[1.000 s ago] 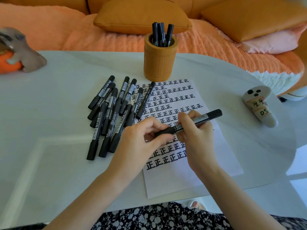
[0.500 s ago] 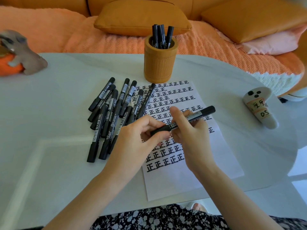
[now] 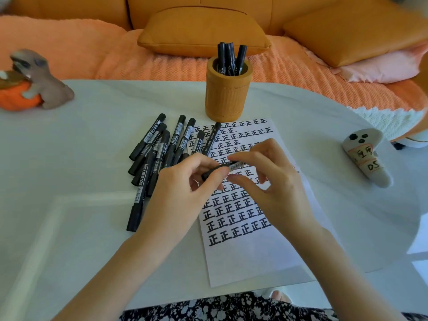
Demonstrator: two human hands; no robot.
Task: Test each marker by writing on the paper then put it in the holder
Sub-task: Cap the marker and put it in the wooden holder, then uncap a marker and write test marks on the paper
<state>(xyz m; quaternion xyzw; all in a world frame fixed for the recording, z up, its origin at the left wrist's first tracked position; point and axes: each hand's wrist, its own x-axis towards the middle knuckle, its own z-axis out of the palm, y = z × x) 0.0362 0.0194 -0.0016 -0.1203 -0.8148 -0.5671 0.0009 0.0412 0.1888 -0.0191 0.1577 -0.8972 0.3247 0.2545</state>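
Both hands met over the middle of the sheet. The left hand (image 3: 185,181) pinched the dark end of a black marker (image 3: 218,169) between thumb and fingers, while the right hand (image 3: 275,188), slightly blurred, closed its index finger and thumb around the labelled barrel. The marker hung just above the paper (image 3: 250,258), a white sheet filled with rows of black handwritten characters except for its bare near end. To the left of the hands, a pile of loose black markers (image 3: 162,156) lay on the pale counter (image 3: 69,181), some overlapping the sheet's edge. Beyond the sheet stood the orange holder (image 3: 228,93) with several capped pens (image 3: 229,57) upright inside. A grey animal figurine (image 3: 44,84) sat far left, a white labelled figure (image 3: 366,158) far right, and an orange cushion (image 3: 203,31) behind.
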